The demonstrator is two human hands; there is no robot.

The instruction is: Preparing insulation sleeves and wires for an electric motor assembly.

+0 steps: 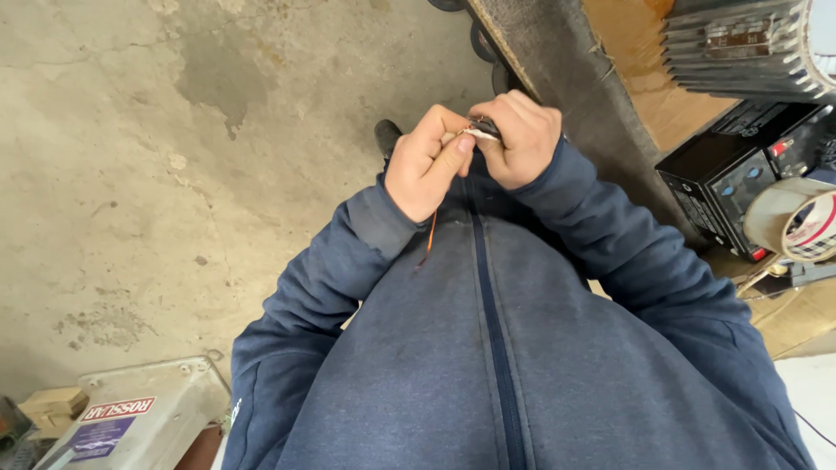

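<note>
Both hands meet in front of the chest, above the navy zip-up jacket (488, 365): left hand (427, 161) curled, thumb pinching a thin orange-and-dark wire (430, 235) that trails down from the fist. Right hand (521, 139) closed around a small dark tool with a pale tip (482, 130), touching the left thumb. Black box-shaped battery (723, 187) and roll of tape (797, 218) sit on the workbench (644, 78) right; grey metal case (144, 418) on concrete floor (174, 130) lower left.

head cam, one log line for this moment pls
left hand: pinching orange wire | right hand: gripping small dark part | wire hangs over blue jacket
</note>
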